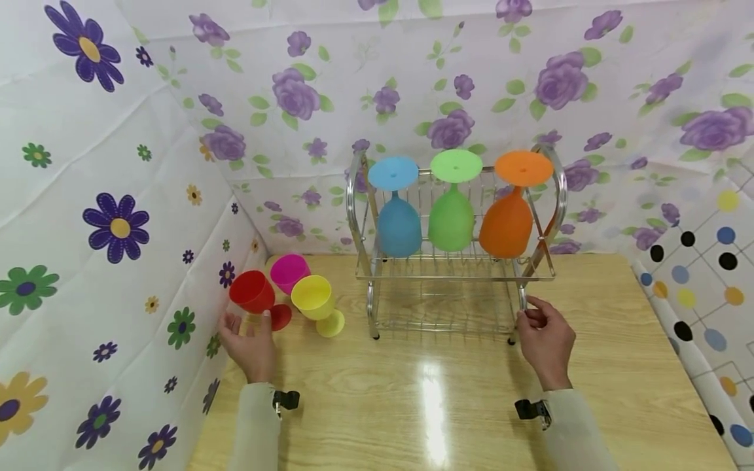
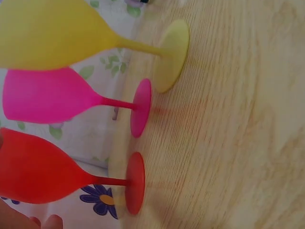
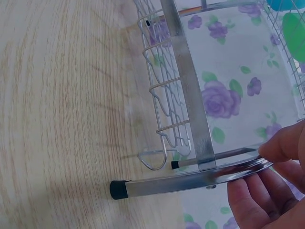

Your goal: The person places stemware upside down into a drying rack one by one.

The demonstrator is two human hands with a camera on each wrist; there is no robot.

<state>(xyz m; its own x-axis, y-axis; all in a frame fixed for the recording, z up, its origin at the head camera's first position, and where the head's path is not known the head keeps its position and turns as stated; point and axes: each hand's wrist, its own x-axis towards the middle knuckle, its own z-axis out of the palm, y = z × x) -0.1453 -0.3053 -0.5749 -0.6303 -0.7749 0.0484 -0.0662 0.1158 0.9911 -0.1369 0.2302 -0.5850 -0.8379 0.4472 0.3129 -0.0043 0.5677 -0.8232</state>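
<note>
Three plastic goblets stand upright at the left of the table: a red goblet (image 1: pixel 252 292), a magenta goblet (image 1: pixel 288 272) and a yellow goblet (image 1: pixel 313 297). My left hand (image 1: pixel 250 343) is at the near side of the red goblet, thumb and fingers apart on either side of its bowl. In the left wrist view its fingertips (image 2: pixel 51 222) show just below the red bowl. My right hand (image 1: pixel 548 340) grips the front right leg of a metal wire rack (image 1: pixel 453 278), with the thumb on one side of the tube and fingers curled on the other.
Upside down in the rack's upper level hang a blue goblet (image 1: pixel 399 226), a green goblet (image 1: pixel 451 219) and an orange goblet (image 1: pixel 506 226). Patterned cloth walls (image 1: pixel 377 65) enclose the back and both sides of the wooden table (image 1: pixel 377 405).
</note>
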